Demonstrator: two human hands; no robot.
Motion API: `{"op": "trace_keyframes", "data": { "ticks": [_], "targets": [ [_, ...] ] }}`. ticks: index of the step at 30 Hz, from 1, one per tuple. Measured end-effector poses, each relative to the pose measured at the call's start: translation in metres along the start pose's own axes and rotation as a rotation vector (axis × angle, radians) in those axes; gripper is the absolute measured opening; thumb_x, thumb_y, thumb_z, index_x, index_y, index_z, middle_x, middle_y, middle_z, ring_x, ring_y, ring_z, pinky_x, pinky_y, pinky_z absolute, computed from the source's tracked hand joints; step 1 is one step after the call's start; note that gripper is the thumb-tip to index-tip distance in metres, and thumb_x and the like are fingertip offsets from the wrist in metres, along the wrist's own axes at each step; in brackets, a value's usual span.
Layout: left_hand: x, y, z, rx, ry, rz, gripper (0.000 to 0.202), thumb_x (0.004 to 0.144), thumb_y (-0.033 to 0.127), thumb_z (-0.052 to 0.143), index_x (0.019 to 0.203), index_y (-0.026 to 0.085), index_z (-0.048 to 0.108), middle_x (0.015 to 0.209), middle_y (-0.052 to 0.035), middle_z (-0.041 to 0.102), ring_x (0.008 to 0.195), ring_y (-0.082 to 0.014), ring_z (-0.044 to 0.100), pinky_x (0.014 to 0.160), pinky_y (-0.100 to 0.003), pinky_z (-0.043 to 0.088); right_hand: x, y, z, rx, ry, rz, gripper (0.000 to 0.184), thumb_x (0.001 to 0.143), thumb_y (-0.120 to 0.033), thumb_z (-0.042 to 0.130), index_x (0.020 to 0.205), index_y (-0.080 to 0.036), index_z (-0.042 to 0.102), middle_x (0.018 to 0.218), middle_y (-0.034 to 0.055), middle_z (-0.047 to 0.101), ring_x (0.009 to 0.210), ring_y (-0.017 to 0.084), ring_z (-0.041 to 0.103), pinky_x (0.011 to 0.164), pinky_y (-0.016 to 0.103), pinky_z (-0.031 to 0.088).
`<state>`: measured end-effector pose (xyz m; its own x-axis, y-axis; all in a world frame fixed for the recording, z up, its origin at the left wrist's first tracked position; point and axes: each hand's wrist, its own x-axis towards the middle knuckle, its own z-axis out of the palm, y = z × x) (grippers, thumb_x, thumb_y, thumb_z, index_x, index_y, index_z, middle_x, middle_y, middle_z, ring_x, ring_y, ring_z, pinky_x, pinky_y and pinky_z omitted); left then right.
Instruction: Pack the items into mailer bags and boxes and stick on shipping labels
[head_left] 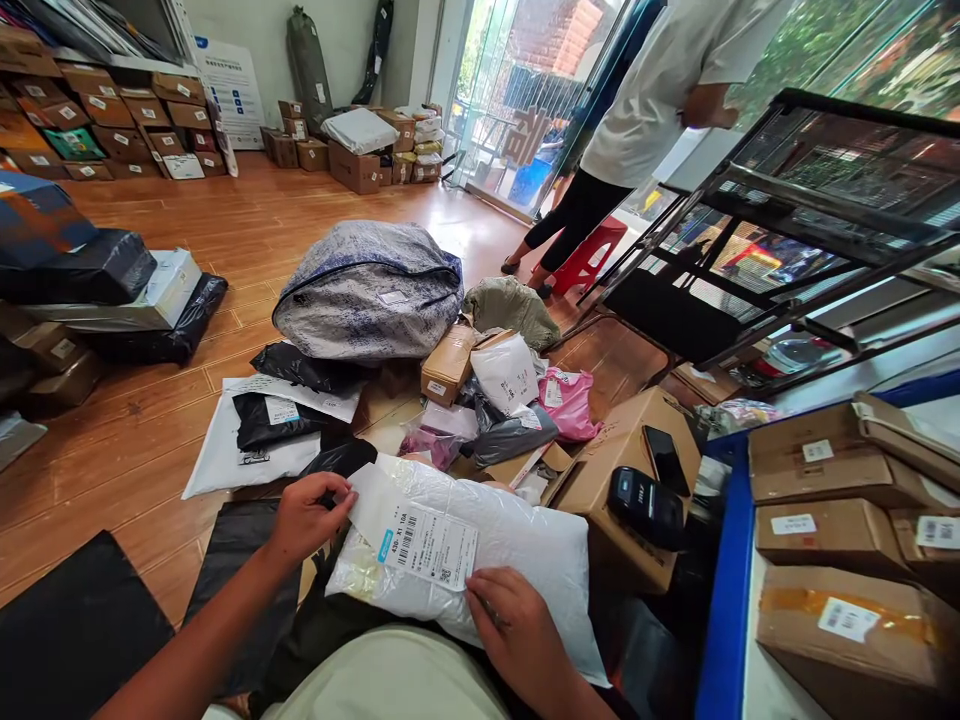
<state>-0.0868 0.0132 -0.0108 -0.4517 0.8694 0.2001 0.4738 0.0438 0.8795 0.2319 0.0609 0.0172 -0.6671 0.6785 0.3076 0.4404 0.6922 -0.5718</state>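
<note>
A white, padded-looking mailer bag (536, 535) lies across the lap, with a printed shipping label (431, 545) on its upper face. My left hand (311, 520) is closed in a pinch on the blank upper-left part of the label, which stands a little off the bag. At the label's lower-right corner, my right hand (517, 630) rests against the mailer with its fingers curled together; its fingertips partly hide what they grip. A black label printer (645, 505) and a dark phone (665, 460) sit on a cardboard box (626, 440) to the right.
Bagged parcels (277, 425) and a large wrapped bundle (371, 290) lie ahead on the wooden floor. Boxes fill a blue-edged bin (724, 600) at right. A folding metal frame (750, 230) stands behind it. Another person (645, 100) stands near the glass door beside a red stool (589, 255).
</note>
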Motion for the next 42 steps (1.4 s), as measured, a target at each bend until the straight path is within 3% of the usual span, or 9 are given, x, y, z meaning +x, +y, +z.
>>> {"op": "trace_keyframes", "data": {
  "ticks": [5, 10, 15, 19, 26, 31, 36, 42],
  "targets": [
    [0.005, -0.009, -0.006, 0.055, 0.025, 0.018, 0.007, 0.071, 0.025, 0.07, 0.067, 0.021, 0.065, 0.079, -0.0027, 0.073, 0.074, -0.0186, 0.067, 0.071, -0.028, 0.052, -0.002, 0.003, 0.002, -0.017, -0.051, 0.044, 0.02, 0.09, -0.02, 0.052, 0.09, -0.019, 0.072, 0.086, 0.0076, 0.073, 0.079, 0.02, 0.067, 0.074, 0.034, 0.057],
    [0.004, -0.018, -0.005, 0.12, -0.003, 0.124, 0.009, 0.075, 0.026, 0.068, 0.068, 0.021, 0.064, 0.078, -0.0014, 0.072, 0.071, -0.0167, 0.067, 0.067, -0.027, 0.054, -0.003, 0.004, 0.003, -0.042, -0.116, 0.073, 0.021, 0.089, -0.016, 0.05, 0.09, -0.019, 0.071, 0.088, 0.0069, 0.072, 0.081, 0.02, 0.065, 0.076, 0.034, 0.055],
    [0.001, -0.018, -0.005, 0.134, 0.04, 0.189, 0.009, 0.075, 0.024, 0.069, 0.068, 0.022, 0.064, 0.077, -0.0008, 0.072, 0.07, -0.016, 0.068, 0.067, -0.027, 0.055, 0.0, -0.001, 0.003, -0.041, -0.064, 0.097, 0.016, 0.087, -0.017, 0.052, 0.088, -0.019, 0.068, 0.087, 0.0073, 0.071, 0.081, 0.021, 0.066, 0.075, 0.035, 0.056],
    [0.001, -0.016, -0.007, 0.103, 0.102, 0.161, 0.009, 0.072, 0.025, 0.072, 0.068, 0.022, 0.066, 0.077, -0.0013, 0.072, 0.071, -0.0168, 0.068, 0.069, -0.028, 0.056, 0.002, -0.003, 0.006, -0.041, 0.029, 0.109, 0.014, 0.087, -0.019, 0.054, 0.095, -0.018, 0.066, 0.088, 0.0081, 0.071, 0.082, 0.021, 0.067, 0.074, 0.034, 0.056],
    [-0.006, -0.003, -0.006, -0.116, 0.18, 0.022, 0.016, 0.067, 0.024, 0.077, 0.067, 0.02, 0.062, 0.076, -0.002, 0.069, 0.068, -0.0146, 0.066, 0.063, -0.024, 0.056, 0.012, -0.01, 0.008, -0.007, 0.08, 0.156, 0.011, 0.088, -0.021, 0.056, 0.094, -0.019, 0.064, 0.08, 0.0058, 0.069, 0.072, 0.019, 0.065, 0.067, 0.032, 0.055],
    [-0.011, 0.005, -0.008, -0.158, 0.2, 0.013, 0.017, 0.067, 0.022, 0.078, 0.066, 0.019, 0.061, 0.076, -0.0019, 0.067, 0.069, -0.0139, 0.065, 0.062, -0.022, 0.057, 0.025, -0.02, 0.015, -0.133, 0.074, 0.107, 0.016, 0.086, -0.019, 0.056, 0.098, -0.018, 0.065, 0.093, 0.0092, 0.067, 0.087, 0.024, 0.063, 0.077, 0.039, 0.054],
    [-0.012, 0.01, -0.011, -0.166, 0.245, 0.011, 0.017, 0.066, 0.021, 0.078, 0.065, 0.02, 0.061, 0.074, -0.0015, 0.067, 0.069, -0.0133, 0.064, 0.062, -0.021, 0.056, 0.031, -0.03, 0.028, -0.235, 0.011, -0.005, 0.026, 0.084, -0.019, 0.056, 0.109, -0.017, 0.064, 0.121, 0.0134, 0.062, 0.112, 0.031, 0.055, 0.094, 0.052, 0.047],
    [-0.011, 0.017, -0.01, -0.24, 0.237, -0.006, 0.018, 0.065, 0.019, 0.078, 0.064, 0.019, 0.061, 0.071, -0.0006, 0.065, 0.067, -0.0127, 0.063, 0.061, -0.021, 0.054, 0.07, -0.028, 0.038, -0.103, -0.106, -0.048, 0.036, 0.086, -0.012, 0.048, 0.12, -0.016, 0.06, 0.127, 0.0113, 0.062, 0.113, 0.027, 0.054, 0.098, 0.048, 0.046]
  ]
}}
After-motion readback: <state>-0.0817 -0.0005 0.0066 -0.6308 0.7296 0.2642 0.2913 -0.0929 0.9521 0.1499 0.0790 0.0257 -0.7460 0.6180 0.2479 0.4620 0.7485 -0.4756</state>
